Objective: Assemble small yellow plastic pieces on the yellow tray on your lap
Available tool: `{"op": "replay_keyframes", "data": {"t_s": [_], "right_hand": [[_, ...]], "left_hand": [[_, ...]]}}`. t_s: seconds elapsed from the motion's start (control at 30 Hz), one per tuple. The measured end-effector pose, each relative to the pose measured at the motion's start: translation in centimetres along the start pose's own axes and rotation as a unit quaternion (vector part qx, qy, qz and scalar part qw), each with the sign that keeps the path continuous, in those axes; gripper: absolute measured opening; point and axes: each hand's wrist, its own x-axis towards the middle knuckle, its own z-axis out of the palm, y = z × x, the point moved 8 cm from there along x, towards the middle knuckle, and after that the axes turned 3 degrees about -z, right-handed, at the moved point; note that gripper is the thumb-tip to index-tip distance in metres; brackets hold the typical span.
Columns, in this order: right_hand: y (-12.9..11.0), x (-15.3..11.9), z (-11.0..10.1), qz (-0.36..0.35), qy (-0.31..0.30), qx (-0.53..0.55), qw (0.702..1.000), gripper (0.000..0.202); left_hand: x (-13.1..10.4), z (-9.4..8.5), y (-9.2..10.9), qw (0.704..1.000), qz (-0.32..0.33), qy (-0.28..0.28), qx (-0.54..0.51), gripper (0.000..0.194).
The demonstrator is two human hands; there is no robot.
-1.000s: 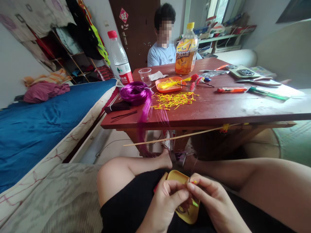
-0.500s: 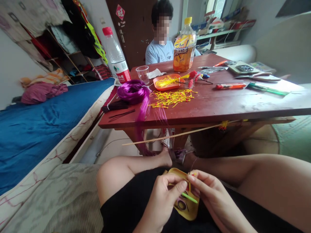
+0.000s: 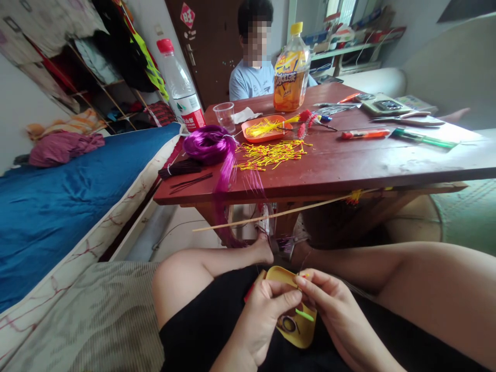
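My left hand (image 3: 267, 312) and my right hand (image 3: 329, 299) meet over my lap, fingertips close together. Thumb and forefinger of the right pinch a small yellow-and-red stamen (image 3: 307, 276); a fine thread or wire rises beside it. The left fingers are pressed together too, but what they grip is hidden. Just below the left thumb a bright green stick (image 3: 305, 314) shows; I cannot tell whether it is held or lies in the tray. Beneath both hands, a yellow tray (image 3: 303, 341) rests on my lap with a dark ring-shaped item (image 3: 289, 324) in it.
On the red table (image 3: 271, 191) are yellow stamens (image 3: 271, 155), an orange tray (image 3: 248, 135), purple thread (image 3: 209, 144), two bottles, a cutter (image 3: 364, 134) and scissors. A thin stick (image 3: 271, 215) juts out below the table's edge. A person (image 3: 251, 80) sits opposite; a bed stands left.
Less of the green stick shows beneath my left hand now. A red edge has come into sight beside the yellow tray. Both hands keep their pinch, and the view has shifted slightly.
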Motion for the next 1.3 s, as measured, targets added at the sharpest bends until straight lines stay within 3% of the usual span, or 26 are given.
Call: {"op": "replay_keyframes", "data": {"t_s": [0.2,0.27,0.3,0.33,0.37,0.4,0.47,0.5,0.53,0.6,0.77,0.9,0.97,1.13,1.23,1.3], "right_hand": [[0.2,-0.1,0.0,-0.013,-0.002,-0.040,0.999,0.026],[-0.6,-0.6,-0.5,-0.067,0.001,-0.122,0.990,0.022],[-1.6,-1.0,-1.0,-0.127,0.015,-0.185,0.974,0.020],[-3.1,-1.7,-1.3,-0.208,0.034,-0.260,0.942,0.018],[-4.6,-2.6,-1.1,-0.300,0.041,-0.343,0.889,0.018],[-5.9,-3.8,-0.5,-0.396,0.034,-0.421,0.815,0.020],[-6.6,-5.8,1.8,-0.532,-0.047,-0.548,0.644,0.028],[-6.2,-6.2,2.8,-0.560,-0.101,-0.594,0.569,0.032],[-5.5,-6.3,3.5,-0.565,-0.151,-0.628,0.513,0.035],[-4.6,-5.9,4.3,-0.555,-0.203,-0.664,0.458,0.037],[-3.8,-6.2,5.2,-0.576,-0.216,-0.657,0.436,0.035],[-5.6,-6.6,5.9,-0.553,-0.231,-0.648,0.470,0.037],[-6.6,-7.0,6.8,-0.525,-0.297,-0.646,0.468,0.038],[-6.6,-8.1,8.1,-0.395,-0.521,-0.651,0.386,0.038],[-5.5,-7.6,7.5,-0.278,-0.586,-0.656,0.385,0.036],[-4.8,-7.3,7.0,-0.253,-0.595,-0.659,0.384,0.037]], "left_hand": [[-0.3,0.1,0.4,0.999,0.022,0.020,0.024,0.019],[-0.3,-0.5,0.4,0.999,0.027,0.040,0.021,0.018],[-0.2,-0.7,0.3,0.999,0.025,0.046,0.009,0.017],[-0.2,-1.0,0.1,0.999,0.020,0.049,-0.008,0.017],[-0.1,-1.1,0.0,0.998,0.011,0.049,-0.028,0.016],[0.0,-1.1,-0.2,0.998,0.001,0.044,-0.047,0.016],[0.0,-0.8,-0.3,0.996,-0.013,0.028,-0.078,0.017],[0.0,-0.6,-0.3,0.996,-0.017,0.020,-0.091,0.019],[-0.1,-0.5,-0.2,0.994,-0.020,0.014,-0.104,0.021],[-0.3,-0.3,0.0,0.992,-0.022,0.014,-0.125,0.022],[-0.8,0.1,0.1,0.991,-0.018,0.003,-0.132,0.018],[-0.6,-0.2,0.4,0.996,-0.009,0.000,-0.088,0.006],[-0.5,-0.3,0.1,0.998,-0.038,-0.009,-0.055,0.004],[-1.0,0.7,-1.1,0.985,-0.154,-0.075,-0.018,0.009],[-1.5,1.4,-1.6,0.975,-0.190,-0.110,-0.013,0.009],[-1.6,1.6,-1.8,0.972,-0.202,-0.119,-0.014,0.009]]}}
